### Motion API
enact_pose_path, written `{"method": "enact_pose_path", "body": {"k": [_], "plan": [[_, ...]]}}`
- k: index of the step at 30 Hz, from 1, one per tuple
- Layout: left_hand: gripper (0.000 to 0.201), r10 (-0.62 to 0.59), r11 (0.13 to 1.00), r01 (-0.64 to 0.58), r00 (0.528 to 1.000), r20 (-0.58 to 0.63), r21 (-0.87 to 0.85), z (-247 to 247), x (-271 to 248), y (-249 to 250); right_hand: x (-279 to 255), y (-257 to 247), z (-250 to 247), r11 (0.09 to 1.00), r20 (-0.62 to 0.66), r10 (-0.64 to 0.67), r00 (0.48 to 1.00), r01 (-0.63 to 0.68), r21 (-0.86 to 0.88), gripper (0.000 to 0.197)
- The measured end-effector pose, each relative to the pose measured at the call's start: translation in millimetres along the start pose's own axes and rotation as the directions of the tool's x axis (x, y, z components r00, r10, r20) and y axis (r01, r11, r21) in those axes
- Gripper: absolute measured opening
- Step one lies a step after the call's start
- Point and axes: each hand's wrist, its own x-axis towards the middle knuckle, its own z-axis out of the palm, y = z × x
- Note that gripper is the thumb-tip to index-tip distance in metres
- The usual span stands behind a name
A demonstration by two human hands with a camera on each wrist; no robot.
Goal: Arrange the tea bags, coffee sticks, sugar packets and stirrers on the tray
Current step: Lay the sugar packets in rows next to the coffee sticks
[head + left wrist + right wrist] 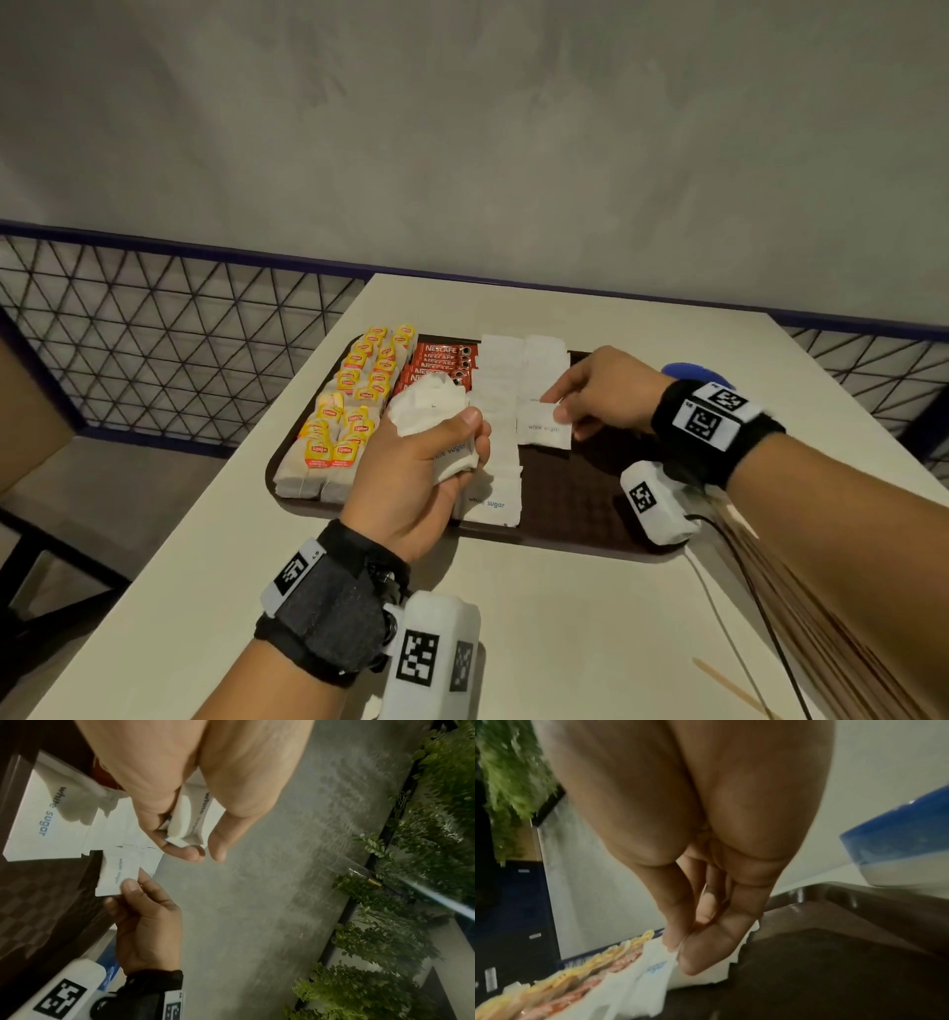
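Blue lettering reading "white sugar" shows on the white paper sugar packets (500,411), which lie in two columns down the middle of the dark brown rectangular plastic tray (590,493). At about nine o'clock from them, the red coffee sticks (436,360) carry "NESCAFE" in white, and farther toward nine o'clock the tea bags with yellow and red tags (349,406) read "Lipton".

The left hand (416,478) hovers over the tray's six o'clock edge, fingers and thumb curled tightly round a crumpled bunch of white sugar packets (431,406); "sugar" is legible just under the thumb. In the left wrist view that bunch (187,817) sits wedged between palm and fingers.

The right hand (601,395) reaches in from three o'clock and pinches the edge of a single white sugar packet (544,430) between thumb and forefinger, its other fingers loosely bent. That packet lies at the six o'clock end of the right-hand column, on or just above the tray.

Thin wooden stirrers (821,606) lie on the pale table (205,565) at four o'clock from the tray.
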Motion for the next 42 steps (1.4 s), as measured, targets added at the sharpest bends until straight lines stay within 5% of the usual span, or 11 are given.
{"method": "enact_pose_path", "body": {"k": [12,17,21,26,34,42], "plan": [[0.02,-0.047,0.997,0.043,0.996,-0.075,-0.06,0.9,2.1,0.8,23.1,-5.6,8.5,0.975,-0.106,0.041,0.993,-0.063,-0.215,0.014],[0.031,-0.107,0.983,0.084,0.986,-0.131,-0.166,0.0,5.4,-0.1,16.3,-9.4,5.1,0.971,-0.144,0.013,0.989,-0.047,-0.235,0.01],[0.051,-0.15,0.971,0.126,0.982,-0.11,-0.203,-2.0,4.3,-0.2,-10.5,-29.2,-1.3,0.995,-0.219,-0.1,0.971,0.096,-0.029,0.003],[0.069,-0.078,0.987,0.078,0.997,0.009,-0.143,2.4,1.9,-0.4,-73.2,-57.0,25.3,0.935,-0.114,-0.233,0.966,0.254,0.245,0.005],[0.054,-0.037,0.997,0.029,0.993,0.109,0.072,2.5,-2.4,-4.8,-93.7,-41.4,36.9,0.884,-0.156,-0.264,0.952,0.303,0.356,0.02],[0.044,-0.029,1.0,0.029,0.994,0.101,0.0,-1.0,3.5,-8.6,-83.7,-24.7,36.3,0.818,-0.241,-0.251,0.938,0.338,0.465,0.01]]}}
